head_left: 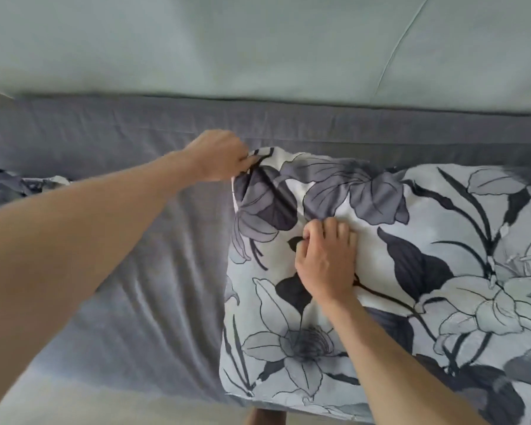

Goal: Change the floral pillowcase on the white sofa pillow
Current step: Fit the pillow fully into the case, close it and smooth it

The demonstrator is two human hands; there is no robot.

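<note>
A pillow in a floral pillowcase [411,271], white with grey and black flowers, lies flat on the grey sofa seat [154,286] at the right. My left hand [221,156] pinches the pillowcase's far left corner. My right hand [325,259] rests on top of the pillow near its left end, fingers curled and pressing into the fabric, thumb and forefinger nipping a fold. The white pillow inside is hidden by the case.
A second bundle of floral cloth [19,185] lies crumpled at the far left of the seat. The pale green sofa back [258,44] rises behind. A strip of light floor [74,406] shows at the bottom.
</note>
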